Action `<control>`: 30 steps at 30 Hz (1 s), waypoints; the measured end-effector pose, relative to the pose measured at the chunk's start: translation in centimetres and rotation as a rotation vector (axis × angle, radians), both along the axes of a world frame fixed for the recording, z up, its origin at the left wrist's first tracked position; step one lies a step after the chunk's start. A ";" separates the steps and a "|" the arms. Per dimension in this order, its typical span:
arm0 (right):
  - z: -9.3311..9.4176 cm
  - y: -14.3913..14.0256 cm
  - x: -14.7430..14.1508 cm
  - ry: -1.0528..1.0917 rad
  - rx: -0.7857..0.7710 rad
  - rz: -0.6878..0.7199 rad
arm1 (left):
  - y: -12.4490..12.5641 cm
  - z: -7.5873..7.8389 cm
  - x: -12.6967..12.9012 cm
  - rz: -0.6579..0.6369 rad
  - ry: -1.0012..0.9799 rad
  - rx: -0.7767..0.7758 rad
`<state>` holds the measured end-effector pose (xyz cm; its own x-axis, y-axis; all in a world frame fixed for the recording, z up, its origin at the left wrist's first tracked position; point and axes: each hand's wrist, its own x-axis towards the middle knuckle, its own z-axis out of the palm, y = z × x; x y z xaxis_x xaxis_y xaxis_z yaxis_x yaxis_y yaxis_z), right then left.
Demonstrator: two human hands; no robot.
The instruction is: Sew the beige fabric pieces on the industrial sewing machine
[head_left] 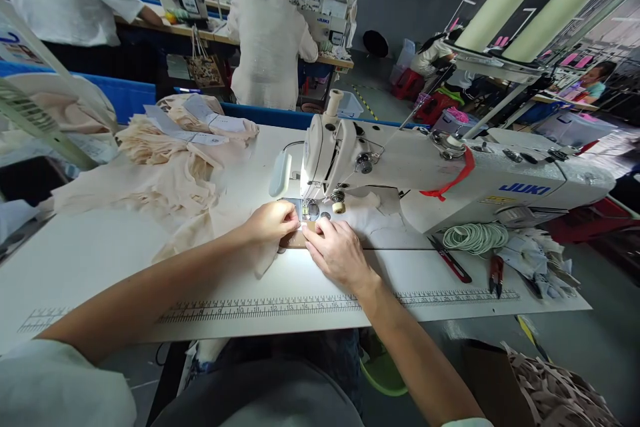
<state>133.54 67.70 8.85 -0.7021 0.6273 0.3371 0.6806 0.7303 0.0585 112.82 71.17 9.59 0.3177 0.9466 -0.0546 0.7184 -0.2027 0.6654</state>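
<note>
A white JUKI sewing machine [320, 153] stands before me, its presser foot [311, 208] lit by a lamp. Just left of the foot, my left hand [273, 221] is closed, thumb and fingers pinching cream fabric [266, 261] that hangs below the wrist. My right hand [341, 252] lies to the right with bent fingers pressed together at the small piece in front of the foot. Both sets of fingertips nearly meet there, and they hide most of the piece. A brown plate [296, 240] shows under the fingers.
Stacked cream pieces with paper slips [170, 133] lie on the left of the table. At the right are a red cutter [453, 263], thread snips [496, 275], a coil of pale green cord [475, 238] and scraps [537, 257]. Several people sit at machines beyond.
</note>
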 end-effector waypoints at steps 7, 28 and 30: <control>0.0 0.0 -0.6 -0.041 0.041 0.025 | -2.3 0.3 0.1 -0.183 0.317 0.536; -0.7 2.0 1.0 0.129 0.046 -0.106 | -3.6 -2.7 0.5 -0.290 0.423 0.753; -0.8 2.2 1.2 0.132 0.037 -0.116 | -3.1 -2.8 0.6 -0.289 0.434 0.760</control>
